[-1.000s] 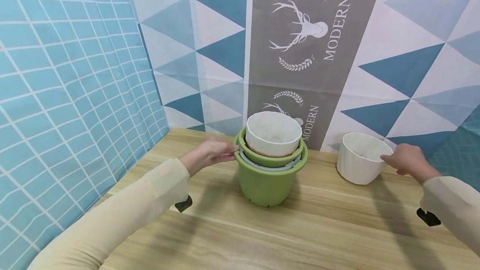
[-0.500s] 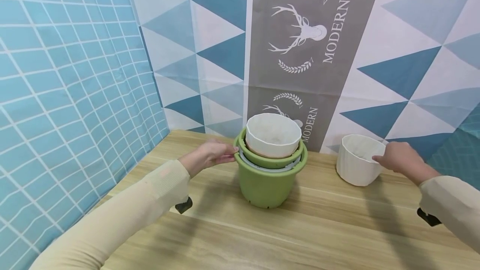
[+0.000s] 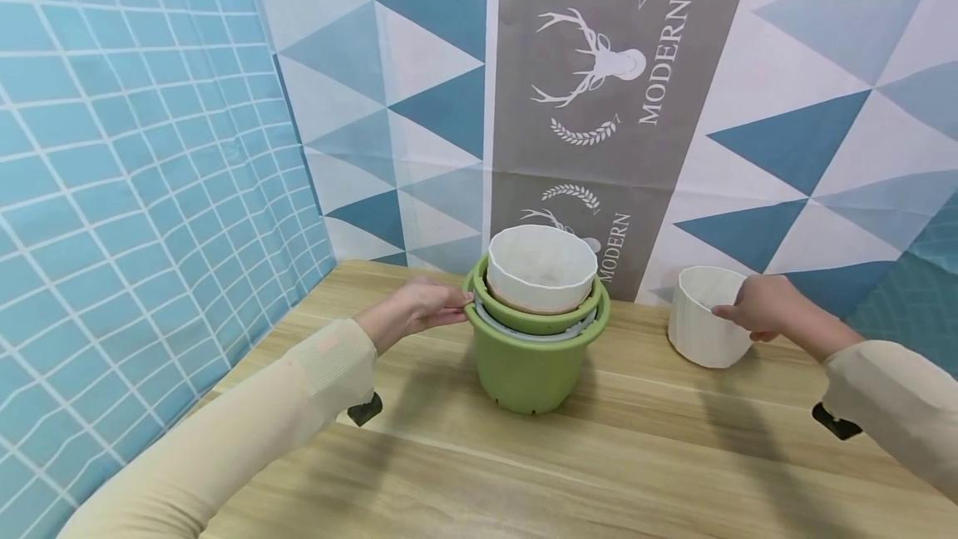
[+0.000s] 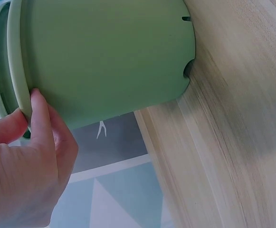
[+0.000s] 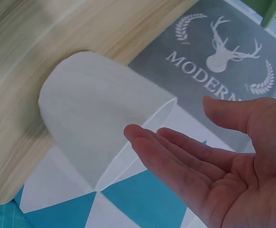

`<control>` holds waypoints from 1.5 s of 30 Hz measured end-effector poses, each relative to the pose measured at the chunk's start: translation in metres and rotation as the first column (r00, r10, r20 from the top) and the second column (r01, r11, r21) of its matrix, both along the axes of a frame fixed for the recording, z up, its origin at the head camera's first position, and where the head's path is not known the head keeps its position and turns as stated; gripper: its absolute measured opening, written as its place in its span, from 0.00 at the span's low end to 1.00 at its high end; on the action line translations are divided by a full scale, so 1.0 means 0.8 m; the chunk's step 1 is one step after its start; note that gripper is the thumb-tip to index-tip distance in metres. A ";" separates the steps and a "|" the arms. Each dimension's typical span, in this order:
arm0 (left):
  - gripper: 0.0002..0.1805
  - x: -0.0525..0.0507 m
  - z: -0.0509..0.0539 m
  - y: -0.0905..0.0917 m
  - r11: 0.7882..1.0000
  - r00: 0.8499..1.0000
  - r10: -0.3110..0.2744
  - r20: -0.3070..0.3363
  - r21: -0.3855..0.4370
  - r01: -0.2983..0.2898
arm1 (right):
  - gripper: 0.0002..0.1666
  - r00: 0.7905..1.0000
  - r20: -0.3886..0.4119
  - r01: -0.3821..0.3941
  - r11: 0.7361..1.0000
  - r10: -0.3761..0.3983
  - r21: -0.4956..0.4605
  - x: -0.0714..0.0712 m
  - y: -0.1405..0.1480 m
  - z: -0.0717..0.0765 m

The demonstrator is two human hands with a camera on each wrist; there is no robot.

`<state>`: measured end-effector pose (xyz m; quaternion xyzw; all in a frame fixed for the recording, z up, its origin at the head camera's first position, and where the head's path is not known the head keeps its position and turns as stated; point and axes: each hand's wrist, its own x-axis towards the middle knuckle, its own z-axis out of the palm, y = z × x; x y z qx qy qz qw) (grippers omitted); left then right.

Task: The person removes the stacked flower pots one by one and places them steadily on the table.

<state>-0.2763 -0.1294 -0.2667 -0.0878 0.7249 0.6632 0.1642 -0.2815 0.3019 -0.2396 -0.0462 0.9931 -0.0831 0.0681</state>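
Note:
A large green flower pot [image 3: 530,377] stands upright with other pots nested in it. Among these I see a grey rim [image 3: 535,338], a smaller green pot [image 3: 524,321] and a white fluted pot [image 3: 535,291] on top. My left hand [image 3: 419,308] pinches the big pot's rim at its left side, thumb against fingers [image 4: 42,118]. Over at the right, a second white pot [image 3: 696,327] stands on the table. My right hand [image 3: 774,313] hovers at that pot's right rim; the right wrist view has its fingers [image 5: 176,171] fairly straight and its thumb apart, holding nothing.
The wood-grain table [image 3: 479,481] runs back to a wall cloth [image 3: 441,106] with triangles and deer heads. A blue checked sheet [image 3: 135,148] hangs along the left side.
My right hand has moved left, from beside the lone white pot's right edge to over its rim. The left hand and the nested pots have stayed in place.

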 end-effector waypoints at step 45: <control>0.23 -0.003 -0.002 -0.003 0.999 0.999 -0.051 -0.011 0.011 0.051 | 0.35 0.994 0.049 -0.082 0.976 0.093 -0.203 0.006 -0.064 0.018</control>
